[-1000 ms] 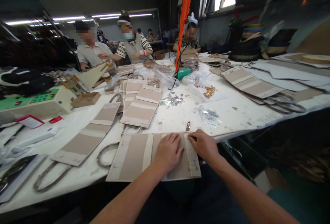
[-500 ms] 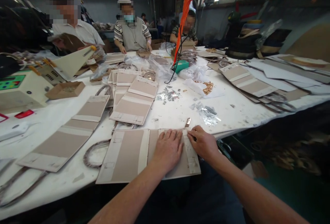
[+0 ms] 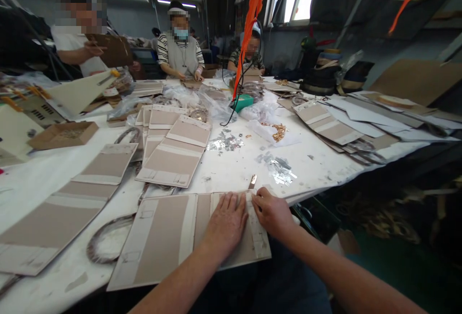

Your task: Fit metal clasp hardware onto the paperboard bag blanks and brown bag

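A beige bag panel (image 3: 155,232) with pale tape strips lies in front of me, its lower edge overhanging the table's front. Flat on its right half rests my left hand (image 3: 228,220), fingers stretched out and holding nothing. My right hand (image 3: 272,210) is closed in a pinch at the panel's top right corner, by a pale strip; what sits between the fingertips is hidden. Just above that corner a small shiny metal plate (image 3: 252,181) sticks out past the panel edge. A plastic-wrapped loop handle (image 3: 94,242) curves out on the left.
More panels lie to the left (image 3: 68,203) and ahead (image 3: 176,152). Silver metal pieces (image 3: 279,168) and gold fittings (image 3: 278,132) are spread beyond my hands. A cardboard tray (image 3: 63,136) stands left, and an orange strip (image 3: 249,30) hangs down. Several people work across the table.
The view has swung a little, so the table's contents sit further left. Both hands keep their places on the panel. At the far left, a person has raised a brown panel.
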Available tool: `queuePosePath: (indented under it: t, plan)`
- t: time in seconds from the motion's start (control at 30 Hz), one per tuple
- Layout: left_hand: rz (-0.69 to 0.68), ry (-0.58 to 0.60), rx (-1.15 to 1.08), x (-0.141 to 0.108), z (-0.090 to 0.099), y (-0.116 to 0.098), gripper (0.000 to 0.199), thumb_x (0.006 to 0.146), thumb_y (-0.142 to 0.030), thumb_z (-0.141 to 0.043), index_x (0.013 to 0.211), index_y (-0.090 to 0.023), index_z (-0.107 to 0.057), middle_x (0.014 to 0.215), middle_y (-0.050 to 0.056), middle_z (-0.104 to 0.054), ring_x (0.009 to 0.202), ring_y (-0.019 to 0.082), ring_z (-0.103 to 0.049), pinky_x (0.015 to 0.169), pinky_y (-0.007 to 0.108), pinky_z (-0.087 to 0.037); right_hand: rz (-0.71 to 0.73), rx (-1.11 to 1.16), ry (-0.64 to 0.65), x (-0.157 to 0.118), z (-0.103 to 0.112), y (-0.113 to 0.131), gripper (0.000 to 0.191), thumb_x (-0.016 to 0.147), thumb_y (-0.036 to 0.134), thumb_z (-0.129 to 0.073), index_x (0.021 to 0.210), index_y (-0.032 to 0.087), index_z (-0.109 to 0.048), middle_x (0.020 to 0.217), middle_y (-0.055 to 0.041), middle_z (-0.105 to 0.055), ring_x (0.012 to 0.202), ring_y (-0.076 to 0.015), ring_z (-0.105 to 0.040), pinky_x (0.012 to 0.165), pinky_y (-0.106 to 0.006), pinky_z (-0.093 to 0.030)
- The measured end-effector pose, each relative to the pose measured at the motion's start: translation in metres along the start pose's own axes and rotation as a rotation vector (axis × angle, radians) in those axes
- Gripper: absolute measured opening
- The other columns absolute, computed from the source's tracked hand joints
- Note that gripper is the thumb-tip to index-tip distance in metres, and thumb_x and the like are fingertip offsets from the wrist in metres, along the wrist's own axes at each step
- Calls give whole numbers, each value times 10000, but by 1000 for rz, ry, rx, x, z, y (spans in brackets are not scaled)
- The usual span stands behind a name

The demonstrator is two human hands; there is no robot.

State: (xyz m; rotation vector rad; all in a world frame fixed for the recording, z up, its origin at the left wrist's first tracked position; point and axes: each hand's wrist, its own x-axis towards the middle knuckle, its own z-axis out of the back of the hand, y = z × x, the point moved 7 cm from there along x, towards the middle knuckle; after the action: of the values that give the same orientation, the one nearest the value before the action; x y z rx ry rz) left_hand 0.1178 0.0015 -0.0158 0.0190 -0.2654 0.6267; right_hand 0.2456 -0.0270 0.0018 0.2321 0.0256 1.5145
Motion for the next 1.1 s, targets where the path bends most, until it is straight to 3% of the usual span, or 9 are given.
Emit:
queuePosePath:
  t: [0.2, 0.37, 0.53, 0.67, 0.83, 1.1]
  plan:
    - [-15, 28, 46, 2, 3, -3, 503, 1033, -310, -498, 1493, -108, -472, 1412, 191, -591, 1339, 346, -517, 1155, 527, -416, 13, 41, 110, 13, 15, -5, 186, 978, 300, -588, 923, 247, -758, 1053, -33, -716, 831, -176, -692, 682, -270, -419]
    - [62, 34, -67, -4, 9, 5, 527, 1015, -346, -538, 1509, -182, -463, 1447, 146, -559, 1359, 324, -488, 1168, 496, -412, -169, 102, 40, 73, 37, -65, 271, 973, 444, -611, 1056, 279, -809, 1098, -49, -773, 1033, -228, -694, 827, -288, -476]
    - [98, 32, -159, -9, 9, 9, 522, 1019, -375, -516, 1510, -206, -455, 1467, 126, -539, 1375, 314, -456, 1189, 479, -385, -345, 67, 74, 122, 21, -108, 270, 920, 417, -652, 1051, 251, -819, 1087, -82, -785, 1002, -251, -711, 776, -291, -489]
    - [91, 26, -174, -9, 8, 9, 539, 1017, -393, -515, 1510, -187, -448, 1450, 126, -546, 1370, 311, -445, 1202, 459, -358, -412, 50, 120, 130, 2, -113, 227, 897, 381, -662, 988, 253, -826, 1009, -82, -787, 952, -250, -721, 751, -286, -479]
    - [97, 23, -182, -8, 7, 9, 553, 1012, -407, -513, 1510, -176, -442, 1446, 127, -537, 1358, 312, -444, 1205, 452, -344, -459, 61, 152, 137, -4, -119, 212, 856, 395, -699, 951, 254, -826, 905, -71, -786, 872, -235, -724, 709, -279, -471]
    - [103, -3, -220, -10, 13, 8, 524, 996, -396, -535, 1471, -183, -476, 1415, 120, -552, 1336, 301, -454, 1204, 444, -357, -468, 61, 139, 145, -4, -125, 233, 838, 408, -719, 974, 248, -821, 1021, -94, -789, 931, -261, -714, 753, -308, -498]
